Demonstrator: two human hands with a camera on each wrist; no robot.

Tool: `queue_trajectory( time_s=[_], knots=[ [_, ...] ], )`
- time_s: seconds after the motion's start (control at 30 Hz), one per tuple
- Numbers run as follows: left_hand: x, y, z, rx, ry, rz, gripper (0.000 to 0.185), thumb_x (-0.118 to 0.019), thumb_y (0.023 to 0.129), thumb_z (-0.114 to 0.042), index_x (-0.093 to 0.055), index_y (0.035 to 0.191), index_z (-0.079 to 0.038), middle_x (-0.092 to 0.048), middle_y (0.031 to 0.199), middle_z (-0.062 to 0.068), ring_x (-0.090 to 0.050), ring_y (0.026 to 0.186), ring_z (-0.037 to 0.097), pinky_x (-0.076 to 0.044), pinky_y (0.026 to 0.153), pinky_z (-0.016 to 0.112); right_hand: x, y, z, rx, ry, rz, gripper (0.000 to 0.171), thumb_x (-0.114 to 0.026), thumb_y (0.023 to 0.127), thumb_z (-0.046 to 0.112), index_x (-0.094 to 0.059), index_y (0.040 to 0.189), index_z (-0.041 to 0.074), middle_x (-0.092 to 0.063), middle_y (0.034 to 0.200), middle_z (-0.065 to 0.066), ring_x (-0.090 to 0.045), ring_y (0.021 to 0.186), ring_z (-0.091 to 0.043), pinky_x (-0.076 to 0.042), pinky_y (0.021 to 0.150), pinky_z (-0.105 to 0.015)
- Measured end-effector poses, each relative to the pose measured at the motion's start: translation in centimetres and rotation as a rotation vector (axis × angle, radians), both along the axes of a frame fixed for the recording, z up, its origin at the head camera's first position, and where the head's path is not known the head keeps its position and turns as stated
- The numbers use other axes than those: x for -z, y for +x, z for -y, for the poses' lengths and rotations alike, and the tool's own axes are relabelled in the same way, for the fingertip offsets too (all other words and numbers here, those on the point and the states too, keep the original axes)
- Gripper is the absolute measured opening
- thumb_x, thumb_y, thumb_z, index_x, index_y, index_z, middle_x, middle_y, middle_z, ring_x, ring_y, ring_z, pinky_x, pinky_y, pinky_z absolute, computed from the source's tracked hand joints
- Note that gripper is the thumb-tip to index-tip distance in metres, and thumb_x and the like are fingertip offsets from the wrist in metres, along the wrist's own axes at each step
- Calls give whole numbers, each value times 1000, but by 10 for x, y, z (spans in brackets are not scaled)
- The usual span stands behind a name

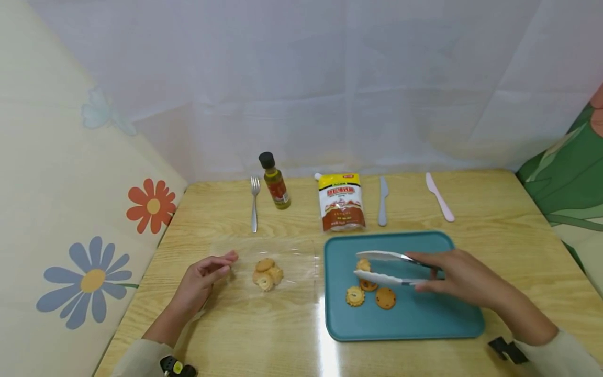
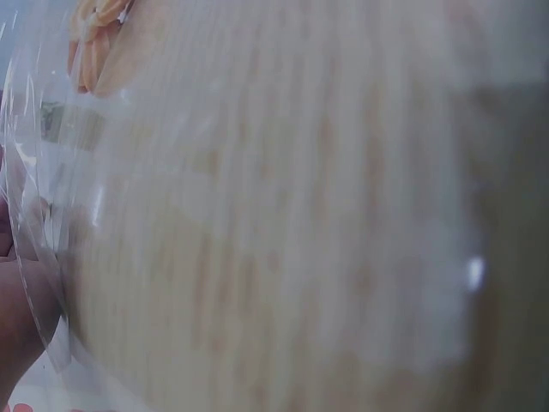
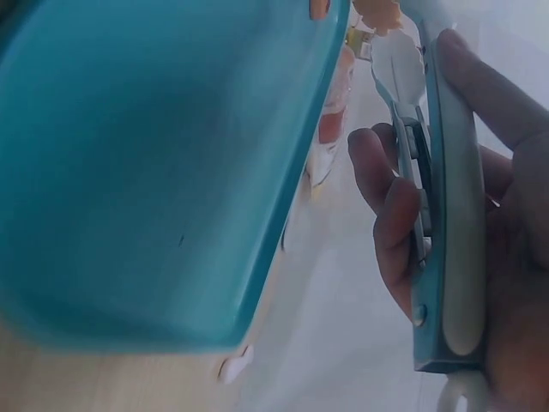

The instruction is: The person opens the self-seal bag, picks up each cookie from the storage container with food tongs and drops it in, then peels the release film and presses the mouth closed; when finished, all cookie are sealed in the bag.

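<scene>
Pale sleeves (image 1: 141, 361) lie nearest the camera, one at the left, one at the right of the bench (image 1: 278, 335). The right hand (image 1: 466, 277) has its grip curled round tongs (image 1: 383, 278), their jaws well apart above a teal tray (image 1: 438, 322). Left of that grip, in the gap between the tips, shows a cookie (image 1: 363, 265); contact cannot be told. The tongs' long axis runs left to right, so the cookie lies straight off their ends, with the right hand clearly nearer. Three other cookies (image 1: 355, 296) lie just near of it. Left of the tray, a cookie pile (image 1: 266, 274) lies at a clear bag (image 1: 299, 262); the left hand (image 1: 204, 277) is at the bag's left edge, fingers bent, whether pinching cannot be told.
</scene>
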State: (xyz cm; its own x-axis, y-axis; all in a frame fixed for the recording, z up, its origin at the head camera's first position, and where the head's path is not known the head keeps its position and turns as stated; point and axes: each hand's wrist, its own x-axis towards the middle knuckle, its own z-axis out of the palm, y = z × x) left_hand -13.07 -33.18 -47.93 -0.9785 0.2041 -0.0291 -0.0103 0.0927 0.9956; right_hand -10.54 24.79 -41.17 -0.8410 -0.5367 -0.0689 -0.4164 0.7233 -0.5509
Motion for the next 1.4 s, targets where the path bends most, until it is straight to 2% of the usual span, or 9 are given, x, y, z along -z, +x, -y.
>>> queue_trajectory(
  time_s=[0.2, 0.4, 0.53, 0.7, 0.97, 1.4],
  knots=[
    [-1, 0, -1, -10, -13, 7, 33, -62, 104, -9, -61, 126, 16, -69, 135, -2, -54, 132, -3, -47, 103, 14, 0, -9, 12, -30, -16, -5, 66, -78, 91, 43, -59, 146, 10, -52, 70, 16, -42, 57, 1, -39, 51, -22],
    [-2, 1, -1, -14, -18, 13, 34, -62, 104, -9, -60, 127, 16, -69, 135, -2, -54, 132, -3, -47, 103, 14, -2, -19, 26, -73, -3, -73, 65, -78, 91, 41, -60, 145, 10, -54, 71, 18, -43, 60, 2, -39, 54, -21],
    [-1, 1, -1, -12, -17, 16, 34, -62, 104, -9, -61, 127, 15, -69, 134, -2, -54, 132, -3, -46, 104, 14, -3, -24, 36, -102, -4, -104, 65, -78, 91, 42, -61, 145, 10, -62, 78, 17, -47, 64, 3, -40, 57, -21],
    [-1, 0, 0, -9, -9, 18, 33, -62, 104, -8, -62, 127, 15, -70, 134, -3, -54, 132, -3, -47, 103, 14, -2, -31, 47, -113, -1, -81, 65, -78, 91, 44, -61, 146, 13, -69, 86, 15, -53, 67, 3, -44, 59, -22],
    [-2, 0, 0, -11, -17, 23, 34, -62, 104, -9, -61, 128, 15, -69, 134, -4, -54, 132, -3, -47, 103, 14, -3, -42, 69, -158, -24, -52, 64, -78, 91, 43, -61, 145, 15, -63, 76, 15, -47, 59, 1, -40, 53, -22],
    [-3, -1, -2, -15, -13, 27, 34, -63, 103, -9, -61, 128, 15, -70, 133, -4, -56, 130, -3, -48, 102, 14, 4, -56, 117, -205, 83, -58, 62, -76, 92, 47, -61, 146, 21, -53, 65, 14, -45, 54, -3, -39, 53, -24]
  ],
)
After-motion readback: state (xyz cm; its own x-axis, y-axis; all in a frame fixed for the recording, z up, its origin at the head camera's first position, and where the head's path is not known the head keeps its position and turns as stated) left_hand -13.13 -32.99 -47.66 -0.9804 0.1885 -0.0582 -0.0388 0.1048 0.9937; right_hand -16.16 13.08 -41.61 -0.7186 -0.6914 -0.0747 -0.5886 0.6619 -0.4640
